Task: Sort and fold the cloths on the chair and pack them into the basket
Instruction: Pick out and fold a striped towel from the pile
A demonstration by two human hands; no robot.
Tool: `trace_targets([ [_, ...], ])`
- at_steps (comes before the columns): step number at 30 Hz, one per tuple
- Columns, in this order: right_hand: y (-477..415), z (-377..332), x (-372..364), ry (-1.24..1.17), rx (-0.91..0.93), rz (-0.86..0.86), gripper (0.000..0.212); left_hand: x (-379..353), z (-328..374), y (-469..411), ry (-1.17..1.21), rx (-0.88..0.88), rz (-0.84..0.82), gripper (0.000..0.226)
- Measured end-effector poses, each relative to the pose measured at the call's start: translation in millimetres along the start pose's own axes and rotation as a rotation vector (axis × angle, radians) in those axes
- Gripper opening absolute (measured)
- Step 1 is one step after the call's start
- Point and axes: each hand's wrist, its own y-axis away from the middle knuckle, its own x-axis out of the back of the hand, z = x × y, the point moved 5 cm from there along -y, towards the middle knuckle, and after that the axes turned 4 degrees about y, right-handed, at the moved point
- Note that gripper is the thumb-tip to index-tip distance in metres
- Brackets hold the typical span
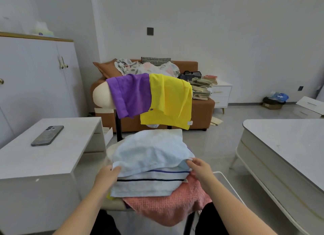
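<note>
While left hand (107, 173) and right hand (198, 166) each pinch a near corner of the light blue towel (150, 150), it lies atop the stack on the chair (101, 96) seat. It extends away from the grips, long axis left-right, both hands equally near. Count: three stacked, blue over striped towel (149, 183) over pink towel (166, 208); two on the backrest, purple cloth (131, 94) and yellow cloth (170, 99). Basket not identifiable.

Left hand (107, 173) and right hand (199, 166) pinch pale blue towel (149, 152) (topmost); chair (102, 96).
</note>
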Motion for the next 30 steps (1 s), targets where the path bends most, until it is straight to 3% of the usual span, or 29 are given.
trace_targets([
  [5, 2.6, -10.2, 1.1, 0.094, 0.0, -0.185, 0.009, 0.9, 2.0, -1.5, 0.288, 0.181, -0.175, 0.021],
  [9, 2.6, -17.9, 0.8, 0.214, 0.066, -0.327, 0.006, 8.8, 14.9, 1.9, 0.559, 0.084, -0.152, 0.018],
  [13, -7.4, -37.9, 7.0, -0.139, 0.155, -0.226, 0.009, 19.2, 27.2, -19.2, 0.76, -0.061, 0.068, 0.04],
  [17, -24.8, -57.4, 2.1, -0.302, 0.151, -0.17, 0.012, 11.4, 58.5, -34.1, 0.9, -0.121, -0.028, 0.03],
  [20, -43.5, -69.7, -8.0, -0.335, 0.158, -0.099, 0.015, -5.8, 78.4, -52.0, 0.685, -0.208, -0.073, 0.044],
  [22, -57.1, -73.5, -19.9, -0.382, 0.142, -0.08, 0.019, -14.9, 87.4, -61.8, 0.269, -0.344, 0.06, 0.038],
  [24, -70.5, -73.2, -32.8, -0.397, 0.132, -0.065, 0.022, -21.1, 95.7, -64.2, -0.045, -0.486, 0.248, 0.015],
  [25, -76.5, -71.7, -38.5, -0.376, 0.128, -0.051, 0.021, -24.0, 100.8, -65.5, -0.14, -0.545, 0.314, 0.006],
  [28, -90.5, -63.4, -51.8, -0.304, 0.114, -0.016, 0.014, -37.7, 113.1, -73.7, -0.344, -0.671, 0.452, 0.009],
  [30, -99.0, -58.5, -57.3, -0.282, 0.105, -0.002, 0.015, -52.0, 120.3, -80.3, -0.38, -0.751, 0.387, 0.01],
])
